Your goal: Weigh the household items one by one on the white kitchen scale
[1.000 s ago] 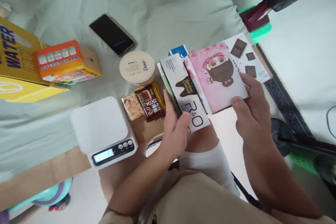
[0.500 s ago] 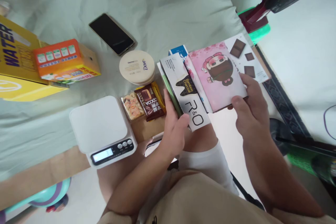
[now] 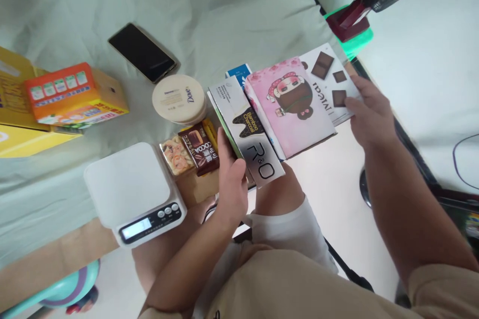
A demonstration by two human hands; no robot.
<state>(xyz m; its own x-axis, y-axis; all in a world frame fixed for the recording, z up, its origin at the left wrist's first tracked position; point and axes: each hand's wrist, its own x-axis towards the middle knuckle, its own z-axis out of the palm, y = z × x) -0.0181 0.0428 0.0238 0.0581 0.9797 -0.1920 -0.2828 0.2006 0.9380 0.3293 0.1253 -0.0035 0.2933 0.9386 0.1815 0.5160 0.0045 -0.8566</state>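
Note:
My left hand (image 3: 231,179) grips the near end of a silver and white R&O box (image 3: 250,135) that lies slanted on the table edge, over a green-edged pack. To its right lies a pink packet with a cartoon face (image 3: 294,104). Beyond that is a white box printed with chocolate squares (image 3: 329,83). My right hand (image 3: 368,112) rests on the right end of that white box, fingers spread over it. A blue box (image 3: 239,71) peeks out behind the R&O box.
A white kitchen scale (image 3: 132,192) stands at the near left. Snack packs, one marked COCOA (image 3: 200,148), and a round Dove tin (image 3: 178,98) lie beside it. A dark phone (image 3: 141,52), an orange carton (image 3: 73,93) and yellow boxes (image 3: 15,124) sit farther left on pale green cloth.
My right hand left the near corner of the pink packet and moved right and farther out, onto the white chocolate-print box. My left hand stayed on the R&O box. The view shifted slightly.

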